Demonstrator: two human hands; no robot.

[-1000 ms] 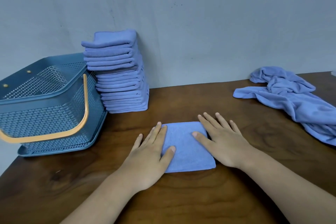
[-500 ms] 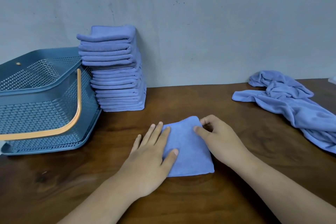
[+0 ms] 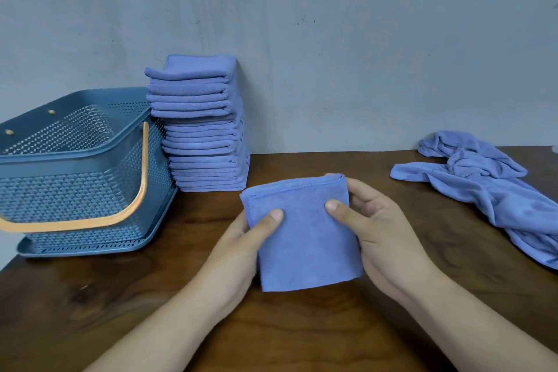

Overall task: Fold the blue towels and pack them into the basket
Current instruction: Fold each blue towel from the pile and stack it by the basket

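My left hand (image 3: 241, 238) and right hand (image 3: 383, 232) pinch the folded towel (image 3: 305, 244) by its sides, just right of the stack (image 3: 202, 130) — soft and light, I reckon, and apt to unfold.

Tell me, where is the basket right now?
In the head view, the basket sits on the table at far left, with the stack of folded towels beside it on its right.

Matt cloth towel (image 3: 305, 238), perforated plastic basket (image 3: 75, 178), glossy wood table (image 3: 302, 335)
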